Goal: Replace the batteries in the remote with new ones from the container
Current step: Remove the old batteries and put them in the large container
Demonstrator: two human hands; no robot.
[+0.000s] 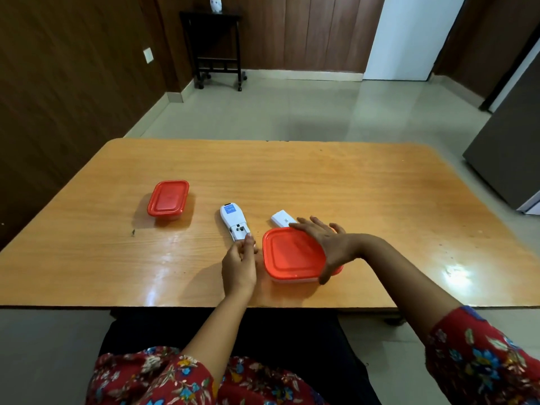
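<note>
Just under my right hand [330, 247], spread flat over its lid, sits the square red-lidded container [292, 255], glossy plastic with rounded corners. Left of it the white remote [230, 217] lies face down, long axis running away from me, battery bay [240, 229] open. My left hand [238, 264] curls at its near end, and I can't tell if it's gripping.

The table [321, 182] is orange-tan with a wood grain. The small container [168, 198] and the large container [292, 254] both have red lids. The remote [232, 219] is white with a blue label, and the loose cover [282, 219] is white too. The sleeves [482, 361] are red with blue and cream flowers. The wall panelling [73, 83] is dark brown, the floor [292, 106] pale grey-green, and the side table [217, 45] black.
</note>
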